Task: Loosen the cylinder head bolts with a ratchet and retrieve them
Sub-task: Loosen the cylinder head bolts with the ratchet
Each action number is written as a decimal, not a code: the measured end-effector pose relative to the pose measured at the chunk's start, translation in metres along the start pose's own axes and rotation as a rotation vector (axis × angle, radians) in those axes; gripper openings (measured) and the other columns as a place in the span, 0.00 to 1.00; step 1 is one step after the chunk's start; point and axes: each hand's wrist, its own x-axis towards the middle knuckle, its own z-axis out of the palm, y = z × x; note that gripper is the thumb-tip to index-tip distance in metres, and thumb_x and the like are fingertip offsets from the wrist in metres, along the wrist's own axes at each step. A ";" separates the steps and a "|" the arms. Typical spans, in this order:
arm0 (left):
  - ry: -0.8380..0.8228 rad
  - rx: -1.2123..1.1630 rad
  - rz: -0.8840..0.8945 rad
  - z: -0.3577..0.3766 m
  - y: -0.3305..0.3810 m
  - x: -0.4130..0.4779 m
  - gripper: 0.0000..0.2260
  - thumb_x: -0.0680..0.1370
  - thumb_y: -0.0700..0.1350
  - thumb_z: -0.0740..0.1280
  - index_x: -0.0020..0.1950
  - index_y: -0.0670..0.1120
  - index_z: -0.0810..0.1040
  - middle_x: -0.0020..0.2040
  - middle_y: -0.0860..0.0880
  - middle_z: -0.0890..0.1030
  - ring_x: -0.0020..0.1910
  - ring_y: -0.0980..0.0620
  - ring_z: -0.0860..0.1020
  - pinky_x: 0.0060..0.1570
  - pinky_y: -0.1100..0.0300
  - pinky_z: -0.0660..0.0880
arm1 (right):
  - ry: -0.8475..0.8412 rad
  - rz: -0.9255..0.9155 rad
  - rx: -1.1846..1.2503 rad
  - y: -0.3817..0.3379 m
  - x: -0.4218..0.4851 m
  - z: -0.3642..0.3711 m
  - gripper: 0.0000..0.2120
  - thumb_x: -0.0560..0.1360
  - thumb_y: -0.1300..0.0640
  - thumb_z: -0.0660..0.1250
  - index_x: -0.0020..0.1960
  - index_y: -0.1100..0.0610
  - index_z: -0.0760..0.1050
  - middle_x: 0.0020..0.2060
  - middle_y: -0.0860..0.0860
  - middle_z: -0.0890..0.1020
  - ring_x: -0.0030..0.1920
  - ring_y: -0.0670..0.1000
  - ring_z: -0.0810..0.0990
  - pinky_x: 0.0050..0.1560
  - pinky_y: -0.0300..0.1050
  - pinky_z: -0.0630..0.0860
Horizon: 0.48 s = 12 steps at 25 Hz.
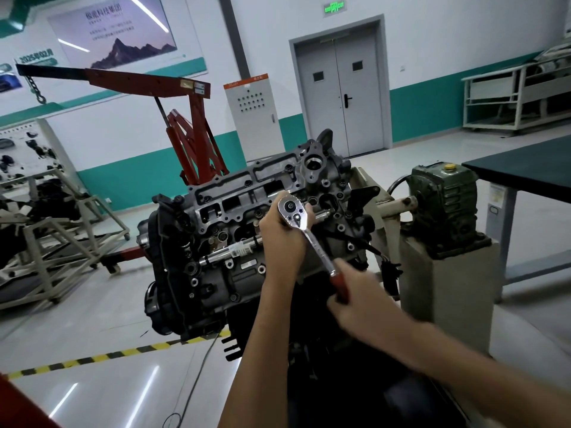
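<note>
A dark engine with its cylinder head [247,193] uppermost stands on a stand in the middle of the view. A chrome ratchet [309,236] with a red handle sits over the head's right part. My left hand [282,233] grips round the ratchet's round head from below and behind. My right hand [358,291], blurred by motion, grips the red handle end. The socket and the bolt under the ratchet head are hidden by my left hand. Several bolt holes and bolt heads show across the head's top face.
A grey gearbox [445,208] on a concrete pedestal stands right of the engine. A dark-topped table [525,171] is at the far right. A red engine crane [191,125] is behind. Metal frames [55,230] stand at the left. Yellow-black tape [92,359] marks the floor.
</note>
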 end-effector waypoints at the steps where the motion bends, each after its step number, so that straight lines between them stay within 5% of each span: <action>1: -0.013 0.001 -0.002 -0.001 0.001 0.001 0.16 0.74 0.32 0.69 0.34 0.47 0.67 0.29 0.58 0.68 0.31 0.59 0.65 0.34 0.63 0.65 | -0.048 -0.054 -0.175 0.009 0.011 -0.026 0.11 0.70 0.62 0.65 0.51 0.57 0.69 0.33 0.53 0.76 0.30 0.48 0.76 0.31 0.40 0.73; 4: -0.073 -0.021 0.023 -0.003 0.005 0.004 0.18 0.71 0.31 0.68 0.32 0.50 0.66 0.28 0.58 0.68 0.30 0.59 0.64 0.32 0.65 0.63 | -0.081 -0.224 -0.667 0.014 0.052 -0.093 0.09 0.72 0.60 0.64 0.47 0.52 0.65 0.32 0.49 0.75 0.31 0.50 0.75 0.36 0.45 0.76; 6: -0.095 -0.018 0.018 -0.007 0.004 0.005 0.16 0.71 0.32 0.69 0.32 0.48 0.67 0.29 0.57 0.69 0.30 0.57 0.65 0.32 0.63 0.65 | -0.071 -0.262 -0.736 0.013 0.062 -0.104 0.09 0.72 0.59 0.64 0.46 0.51 0.65 0.29 0.45 0.71 0.31 0.48 0.74 0.36 0.46 0.77; 9: -0.085 0.047 0.062 -0.009 0.003 0.004 0.14 0.72 0.32 0.70 0.34 0.46 0.69 0.30 0.55 0.70 0.31 0.57 0.66 0.35 0.62 0.66 | -0.090 -0.112 -0.359 0.013 0.028 -0.062 0.10 0.70 0.63 0.65 0.46 0.51 0.68 0.29 0.46 0.72 0.27 0.43 0.72 0.30 0.38 0.74; 12: -0.026 0.078 0.088 -0.007 0.007 -0.001 0.19 0.72 0.32 0.71 0.38 0.55 0.68 0.31 0.58 0.71 0.31 0.61 0.68 0.36 0.69 0.66 | 0.070 0.039 0.135 -0.006 -0.006 0.016 0.11 0.67 0.65 0.66 0.40 0.51 0.68 0.25 0.47 0.72 0.22 0.43 0.70 0.24 0.33 0.67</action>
